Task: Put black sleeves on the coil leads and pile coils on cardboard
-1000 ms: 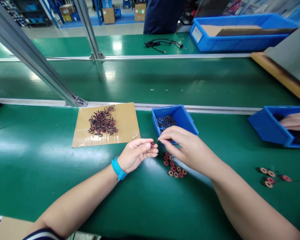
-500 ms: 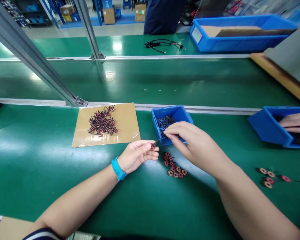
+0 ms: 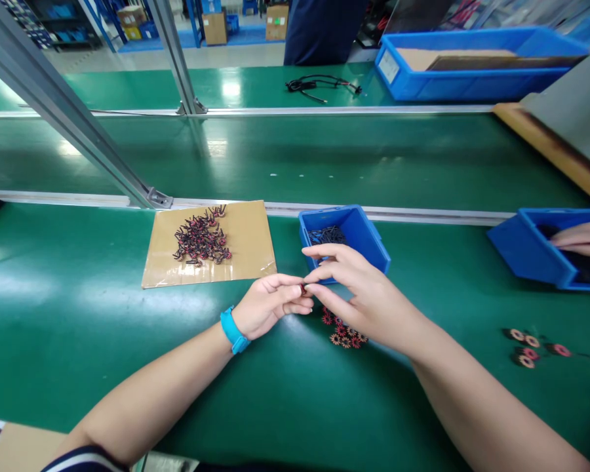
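My left hand (image 3: 274,303), with a blue band on its wrist, pinches a small red toroidal coil (image 3: 303,289) between thumb and fingers. The fingertips cover most of the coil. At its leads my right hand (image 3: 351,285) closes thumb and a finger on what looks like a small black tube, largely hidden. Just behind the hands stands a blue bin (image 3: 376,242) of short black tubes (image 3: 327,235). Under my right hand lie several red and copper-coloured coils (image 3: 345,335), partly covered by it.
A cardboard sheet (image 3: 248,239) on the left bears a heap of coils with black-sleeved leads (image 3: 201,239). At right, another person's hand (image 3: 583,237) reaches into a second blue bin (image 3: 526,246); loose coils (image 3: 526,351) lie nearer. A metal post (image 3: 98,141) rises at left.
My right hand has moved down and left from the front of the bin to the coil in my left hand. The left hand has stayed nearly still.
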{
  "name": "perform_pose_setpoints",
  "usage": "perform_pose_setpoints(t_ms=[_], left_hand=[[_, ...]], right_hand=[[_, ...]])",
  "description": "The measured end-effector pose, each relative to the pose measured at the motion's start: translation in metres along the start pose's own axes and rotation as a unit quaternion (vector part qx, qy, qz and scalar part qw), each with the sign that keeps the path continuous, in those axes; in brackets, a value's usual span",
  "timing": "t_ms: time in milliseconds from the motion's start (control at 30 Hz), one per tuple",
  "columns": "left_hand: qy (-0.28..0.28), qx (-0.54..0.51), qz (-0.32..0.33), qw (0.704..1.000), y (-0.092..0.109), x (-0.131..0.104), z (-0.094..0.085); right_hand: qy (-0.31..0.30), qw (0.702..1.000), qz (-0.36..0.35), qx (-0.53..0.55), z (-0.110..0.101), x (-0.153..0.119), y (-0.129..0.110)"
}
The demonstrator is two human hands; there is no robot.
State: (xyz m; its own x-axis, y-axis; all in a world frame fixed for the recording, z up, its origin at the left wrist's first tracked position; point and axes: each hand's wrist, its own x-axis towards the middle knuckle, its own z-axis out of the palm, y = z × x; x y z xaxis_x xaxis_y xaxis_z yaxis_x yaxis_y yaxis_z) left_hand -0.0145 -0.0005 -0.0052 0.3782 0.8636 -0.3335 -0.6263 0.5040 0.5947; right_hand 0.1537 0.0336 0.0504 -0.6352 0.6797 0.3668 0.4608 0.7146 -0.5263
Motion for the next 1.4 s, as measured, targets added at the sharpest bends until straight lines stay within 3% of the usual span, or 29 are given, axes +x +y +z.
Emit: perform_pose_setpoints(t_ms=[300, 467, 533, 600, 733, 867, 967, 1000, 1067, 1133, 1167, 1200, 1267, 1400], left_hand=[[0.004, -0.006, -0.007, 1.000, 0.000, 0.000, 0.002], [0.000, 0.003, -0.013, 1.000, -0.001, 0.001, -0.002], [0.001, 0.007, -0.010, 1.000, -0.002, 0.001, -0.002], [0.007, 0.009, -0.002, 1.000, -0.002, 0.000, -0.001], [0.037, 0.037, 0.021, 0.998, 0.003, -0.008, 0.002], [0.111, 0.141, 0.085, 0.980, 0.018, -0.026, -0.011], [0.242, 0.291, 0.137, 0.915, 0.032, -0.043, -0.036], [0.296, 0.354, 0.150, 0.874, 0.036, -0.048, -0.046], [0.382, 0.493, 0.177, 0.761, 0.044, -0.056, -0.062], [0.428, 0.593, 0.192, 0.654, 0.049, -0.061, -0.074], [0.443, 0.617, 0.190, 0.622, 0.051, -0.061, -0.077], [0.458, 0.623, 0.183, 0.607, 0.053, -0.061, -0.080], [0.489, 0.604, 0.169, 0.606, 0.055, -0.059, -0.082], [0.519, 0.570, 0.176, 0.612, 0.062, -0.055, -0.085]], right_hand=[[-0.069, 0.997, 0.012, 0.043, -0.004, 0.001, 0.004], [0.069, 0.995, 0.058, 0.032, -0.019, 0.005, 0.022], [0.097, 0.992, 0.085, -0.005, -0.023, 0.006, 0.031], [0.069, 0.992, 0.090, -0.052, -0.023, 0.005, 0.043], [-0.083, 0.983, 0.068, -0.149, -0.010, 0.009, 0.069], [-0.195, 0.959, 0.064, -0.197, 0.008, 0.023, 0.085], [-0.193, 0.954, 0.079, -0.215, 0.016, 0.033, 0.085], [-0.186, 0.954, 0.085, -0.219, 0.017, 0.035, 0.085], [-0.178, 0.955, 0.094, -0.220, 0.020, 0.037, 0.083], [-0.174, 0.955, 0.096, -0.222, 0.020, 0.037, 0.081], [-0.173, 0.955, 0.096, -0.223, 0.020, 0.037, 0.080], [-0.173, 0.954, 0.095, -0.224, 0.019, 0.036, 0.079], [-0.162, 0.958, 0.092, -0.219, 0.016, 0.032, 0.079], [-0.067, 0.978, 0.080, -0.180, 0.008, 0.023, 0.081]])
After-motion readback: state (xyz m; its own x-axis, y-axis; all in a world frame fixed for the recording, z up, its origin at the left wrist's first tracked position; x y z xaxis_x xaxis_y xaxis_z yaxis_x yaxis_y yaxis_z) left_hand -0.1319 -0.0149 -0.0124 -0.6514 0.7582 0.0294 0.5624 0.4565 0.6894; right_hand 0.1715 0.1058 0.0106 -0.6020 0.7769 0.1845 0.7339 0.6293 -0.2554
